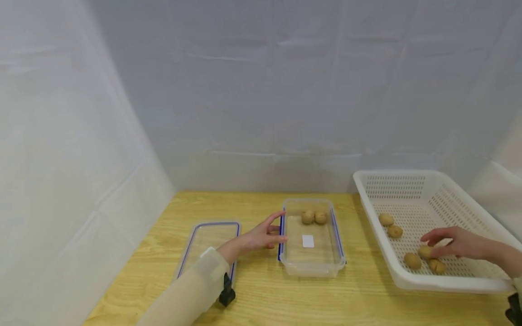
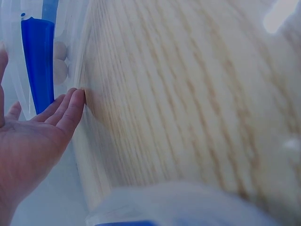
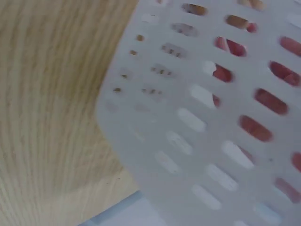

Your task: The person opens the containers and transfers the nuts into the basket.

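Note:
A clear plastic food box (image 1: pixel 311 270) with blue side flaps stands mid-table, with two walnuts (image 1: pixel 307 217) at its far end and a white label (image 1: pixel 308 241). My left hand (image 1: pixel 261 235) touches its left side, straight fingers by the blue flap (image 2: pixel 38 61). Inside a white plastic basket (image 1: pixel 401 281) at the right, my right hand (image 1: pixel 465 243) has thumb and fingers about a walnut (image 1: pixel 425 250). Two more walnuts (image 1: pixel 413 261) lie close by it, and another pair (image 1: pixel 394 232) sits farther left. The right wrist view shows the hand only through the basket's slots.
The clear lid (image 1: pixel 212 233) with a blue seal lies on the wooden table (image 1: pixel 261 299) left of the box, partly under my left forearm. White sheeting (image 1: pixel 261 113) rises behind the table and along both sides.

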`<state>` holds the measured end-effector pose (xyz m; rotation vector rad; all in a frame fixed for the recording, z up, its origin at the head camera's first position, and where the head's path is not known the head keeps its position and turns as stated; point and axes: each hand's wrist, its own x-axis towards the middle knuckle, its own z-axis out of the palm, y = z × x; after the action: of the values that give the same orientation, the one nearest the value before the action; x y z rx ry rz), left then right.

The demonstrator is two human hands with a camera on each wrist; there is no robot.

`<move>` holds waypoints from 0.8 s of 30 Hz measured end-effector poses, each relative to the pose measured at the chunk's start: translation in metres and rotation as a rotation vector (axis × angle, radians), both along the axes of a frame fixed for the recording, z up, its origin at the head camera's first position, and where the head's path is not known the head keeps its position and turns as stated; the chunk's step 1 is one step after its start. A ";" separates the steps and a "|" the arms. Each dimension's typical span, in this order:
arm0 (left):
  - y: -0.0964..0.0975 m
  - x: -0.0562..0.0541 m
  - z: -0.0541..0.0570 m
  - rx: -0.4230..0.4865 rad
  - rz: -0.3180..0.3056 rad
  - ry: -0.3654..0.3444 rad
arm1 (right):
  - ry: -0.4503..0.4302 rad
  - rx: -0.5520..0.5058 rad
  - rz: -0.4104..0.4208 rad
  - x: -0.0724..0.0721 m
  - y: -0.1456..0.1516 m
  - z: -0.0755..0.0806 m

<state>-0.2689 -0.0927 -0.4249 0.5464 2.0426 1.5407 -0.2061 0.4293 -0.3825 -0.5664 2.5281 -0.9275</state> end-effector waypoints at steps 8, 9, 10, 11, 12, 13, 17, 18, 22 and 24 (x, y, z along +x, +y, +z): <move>0.000 0.001 0.000 0.009 -0.004 0.001 | 0.202 0.164 -0.082 -0.004 -0.008 0.030; 0.001 0.001 0.000 0.010 -0.005 0.001 | 0.227 0.169 -0.085 -0.005 -0.010 0.034; 0.001 0.001 0.000 0.009 -0.006 0.001 | 0.247 0.167 -0.084 -0.005 -0.012 0.037; 0.001 0.001 0.000 0.009 -0.007 0.003 | 0.269 0.162 -0.089 -0.006 -0.014 0.040; 0.001 0.001 0.001 0.009 -0.007 0.003 | 0.288 0.161 -0.091 -0.006 -0.016 0.044; 0.001 0.001 0.000 0.008 -0.004 0.001 | 0.302 0.157 -0.091 -0.007 -0.017 0.046; 0.001 0.001 0.000 0.003 -0.003 0.002 | 0.311 0.116 -0.068 -0.010 -0.023 0.056; 0.001 0.001 0.000 0.003 -0.003 0.000 | 0.313 0.101 -0.056 -0.011 -0.025 0.058; 0.000 0.001 0.000 0.002 -0.008 -0.002 | 0.329 0.061 -0.015 -0.014 -0.031 0.066; 0.000 0.001 -0.001 0.001 -0.009 0.003 | 0.347 0.052 -0.005 -0.015 -0.035 0.072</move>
<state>-0.2681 -0.0929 -0.4258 0.5582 2.0383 1.5369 -0.2212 0.3945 -0.3108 -0.7622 2.8501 -0.8208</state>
